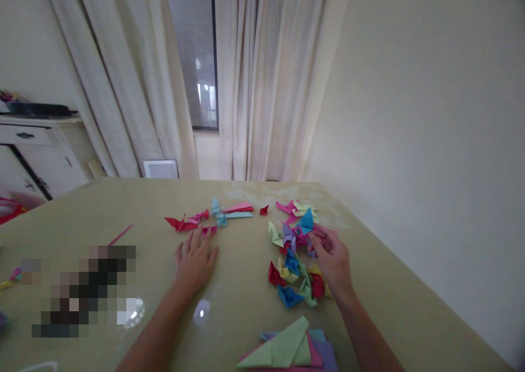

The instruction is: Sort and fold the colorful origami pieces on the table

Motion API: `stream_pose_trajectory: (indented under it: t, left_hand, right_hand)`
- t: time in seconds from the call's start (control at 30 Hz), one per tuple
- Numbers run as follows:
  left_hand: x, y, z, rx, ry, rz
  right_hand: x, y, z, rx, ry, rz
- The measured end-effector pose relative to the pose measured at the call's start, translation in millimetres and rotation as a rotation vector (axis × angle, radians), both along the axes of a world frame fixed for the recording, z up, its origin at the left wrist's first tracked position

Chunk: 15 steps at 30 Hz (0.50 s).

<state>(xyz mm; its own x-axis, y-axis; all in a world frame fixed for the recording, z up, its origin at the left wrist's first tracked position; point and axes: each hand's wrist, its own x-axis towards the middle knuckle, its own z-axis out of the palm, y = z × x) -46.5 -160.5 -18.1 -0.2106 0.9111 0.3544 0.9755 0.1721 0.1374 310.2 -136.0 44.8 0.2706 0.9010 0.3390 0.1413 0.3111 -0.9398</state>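
Note:
My left hand [194, 262] lies palm down on the table with its fingers spread, the tips touching or beside a small pink folded paper piece [210, 230]. Just beyond it are a red paper piece with a pointed end [180, 224] and light blue folded paper [221, 219]. At the right, my right hand [333, 254] is closed in a pinch on a blue origami piece [307, 221], above a loose pile. Purple folded paper [289, 236] and pale green folded paper [274, 233] lie close to those fingers. The right fingertips are partly hidden.
Several boat-like paper pieces, including a blue one [290, 296], lie nearer me. A stack of larger folded papers [283, 350] is at the front edge of view. Pink strips [240, 208] lie farther back. A pixelated patch [86, 284] covers the left of the table [246, 284].

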Motion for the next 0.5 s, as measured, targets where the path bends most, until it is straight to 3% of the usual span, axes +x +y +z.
stream_pose_trajectory:
  t: [0.2, 0.5]
  left_hand:
    - [2.6, 0.0, 3.5, -0.025, -0.010, -0.013]
    - [-1.5, 1.5, 2.8, -0.054, -0.014, -0.048]
  right_hand:
    - [-1.5, -0.3, -2.0, 0.043, 0.017, 0.004]
    - [-9.5, -5.6, -3.3, 0.099, -0.159, -0.014]
